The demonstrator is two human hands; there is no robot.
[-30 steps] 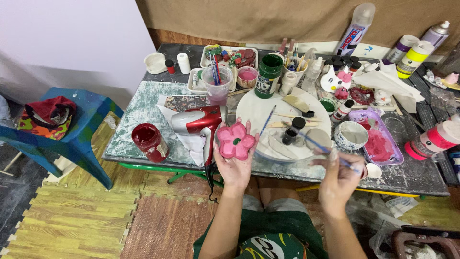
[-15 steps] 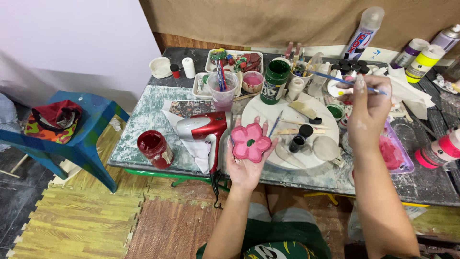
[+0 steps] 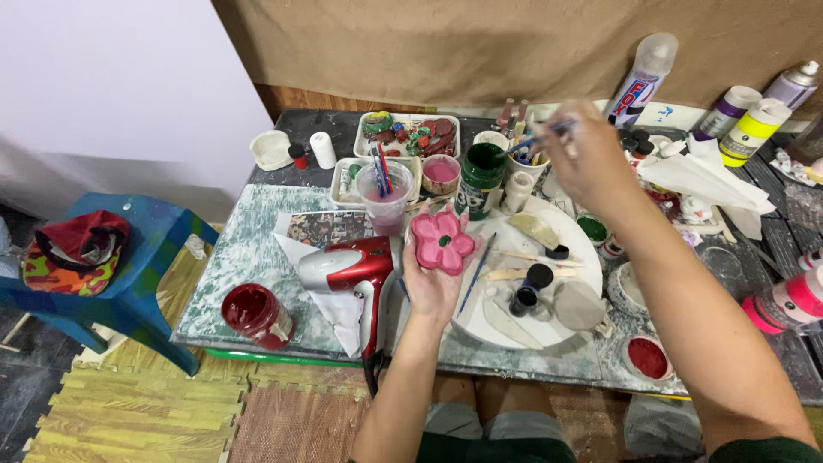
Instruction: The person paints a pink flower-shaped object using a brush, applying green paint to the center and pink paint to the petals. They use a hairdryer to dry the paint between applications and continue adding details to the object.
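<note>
Across the paint-spattered bench, set against a brown paper-covered wall beside a white one, sits a crowd of craft gear above foam floor tiles, with a blue stool carrying a red cap off to the left. Biggest on the bench are the round white plate used as a palette and the red hair dryer lying on paper just left of it; a red paint jar stands near the front edge. The left hand is raised palm-up over the plate's left rim, fingers cupped around a pink flower-shaped piece with a green dot at its centre. The right hand reaches well away from it, toward the back, pinched shut on a thin blue-handled brush whose tip hovers at the open dark green paint pot. Judging by this, loading the brush goes best with only the tip dipped and wiped on the pot's rim, while the flower is kept level and steady in the palm. A cup of tinted water holding brushes stands just left of the pot.
</note>
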